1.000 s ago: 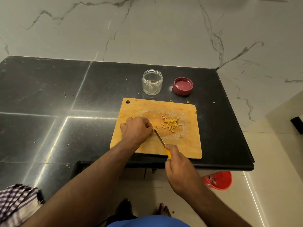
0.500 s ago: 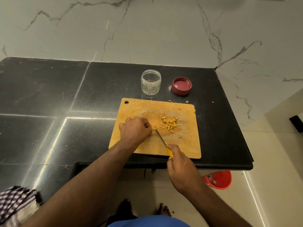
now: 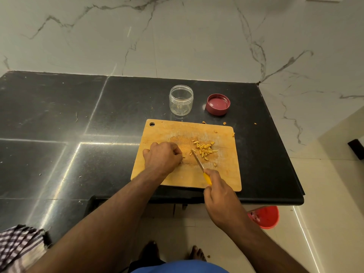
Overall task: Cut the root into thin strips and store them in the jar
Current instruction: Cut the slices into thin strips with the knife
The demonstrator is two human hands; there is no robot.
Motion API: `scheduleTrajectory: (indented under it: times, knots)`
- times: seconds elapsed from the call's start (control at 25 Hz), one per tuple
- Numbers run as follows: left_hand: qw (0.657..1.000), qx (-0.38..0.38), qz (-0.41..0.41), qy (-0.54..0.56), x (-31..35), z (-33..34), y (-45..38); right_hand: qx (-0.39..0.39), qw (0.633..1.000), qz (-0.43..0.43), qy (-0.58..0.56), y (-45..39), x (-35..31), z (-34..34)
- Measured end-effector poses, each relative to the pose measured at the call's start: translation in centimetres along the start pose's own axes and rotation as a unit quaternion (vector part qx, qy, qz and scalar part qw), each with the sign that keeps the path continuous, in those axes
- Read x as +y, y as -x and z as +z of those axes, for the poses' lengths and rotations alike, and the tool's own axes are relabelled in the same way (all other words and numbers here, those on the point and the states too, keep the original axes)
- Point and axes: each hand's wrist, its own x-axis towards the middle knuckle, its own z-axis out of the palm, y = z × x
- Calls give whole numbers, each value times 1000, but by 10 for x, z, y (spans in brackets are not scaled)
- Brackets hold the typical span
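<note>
A person cuts a yellow-orange root on a wooden cutting board (image 3: 177, 133) set on a black stone counter (image 3: 59, 119). The right hand (image 3: 218, 191) is closed around the yellow handle of a small knife (image 3: 198, 161), its blade angled across the board with the tip beside a loose heap of cut strips (image 3: 204, 150). The left hand (image 3: 162, 156) is curled, fingertips down on the board; only a scrap of root (image 3: 183, 158) shows at its fingers, and whether it pinches a larger piece underneath cannot be told. The cutting appears well advanced, though the strips look short and stubby. None has reached the clear plastic jar (image 3: 181, 100), which stands empty just behind the board, its maroon lid (image 3: 218, 104) lying inside-up beside it. A few stray bits (image 3: 224, 123) lie on the counter past the board's far edge. Finishing the last piece, filling the jar and closing it all seem left to do.
</note>
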Motion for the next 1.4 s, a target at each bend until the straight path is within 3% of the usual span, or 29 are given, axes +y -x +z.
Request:
scheduleTrajectory:
  times: [0.64,0.92,1.4]
  knots:
    - [1000,9,-8,-13,5,2,-2,-36,998,-19,48,-2,-5,14]
    - [1000,9,0,-2,0,3,0,5,1000,1,23,9,-3,11]
    - [1000,23,-20,3,1,6,1,-36,999,-10,30,-15,-7,17]
